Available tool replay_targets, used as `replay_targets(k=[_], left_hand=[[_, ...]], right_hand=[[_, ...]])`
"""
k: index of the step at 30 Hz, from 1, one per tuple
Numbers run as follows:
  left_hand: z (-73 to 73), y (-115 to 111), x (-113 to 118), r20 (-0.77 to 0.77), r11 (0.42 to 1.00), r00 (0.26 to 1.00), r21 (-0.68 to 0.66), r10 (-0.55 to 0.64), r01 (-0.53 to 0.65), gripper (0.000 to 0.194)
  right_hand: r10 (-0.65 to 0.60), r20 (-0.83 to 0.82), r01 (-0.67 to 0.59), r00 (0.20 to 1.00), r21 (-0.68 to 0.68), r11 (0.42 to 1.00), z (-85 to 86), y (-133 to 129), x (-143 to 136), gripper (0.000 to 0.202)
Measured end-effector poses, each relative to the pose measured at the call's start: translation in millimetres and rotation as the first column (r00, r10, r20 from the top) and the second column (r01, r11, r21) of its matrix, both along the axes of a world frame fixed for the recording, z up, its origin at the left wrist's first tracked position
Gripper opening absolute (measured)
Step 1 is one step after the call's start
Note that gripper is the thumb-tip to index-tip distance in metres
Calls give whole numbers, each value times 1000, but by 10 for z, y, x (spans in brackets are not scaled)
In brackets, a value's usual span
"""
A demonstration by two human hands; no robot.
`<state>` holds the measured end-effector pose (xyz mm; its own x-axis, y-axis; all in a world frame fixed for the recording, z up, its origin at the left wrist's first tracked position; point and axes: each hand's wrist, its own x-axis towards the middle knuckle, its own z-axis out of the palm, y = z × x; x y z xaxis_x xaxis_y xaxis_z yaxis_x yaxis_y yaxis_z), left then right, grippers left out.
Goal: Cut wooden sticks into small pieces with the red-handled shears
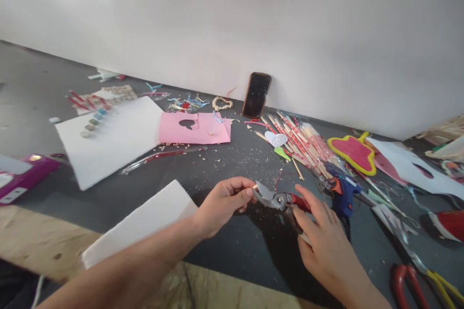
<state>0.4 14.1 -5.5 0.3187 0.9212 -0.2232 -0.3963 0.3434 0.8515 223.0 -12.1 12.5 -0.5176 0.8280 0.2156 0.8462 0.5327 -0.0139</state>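
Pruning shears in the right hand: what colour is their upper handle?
Red: the upper handle of the pruning shears, best seen in the head view.

Small piece mostly hidden by left grip — shape unclear, purple device cut off at left, yellow handles cut off near right, scattered specks too small to identify

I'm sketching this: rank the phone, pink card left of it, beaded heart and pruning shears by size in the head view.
Pink card
Phone and pruning shears: unranked, the shears partly hidden
Beaded heart
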Motion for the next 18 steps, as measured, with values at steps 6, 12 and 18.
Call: replay_targets(k=[6,12,18], left_hand=[[-7,-23,5,-29,999,999,-5,-44,44,26],[-8,-25,6,-104,996,991,11,-86,88,29],[-9,-28,2,-156,998,986,-8,-58,58,27]], right_hand=[[-9,9,10,1000,-19,1000,2,-8,-20,36],[1,9,-1,1000,-19,1000,-6,-6,-1,38],[-87,-40,89,995,51,995,-69,62,106,32]])
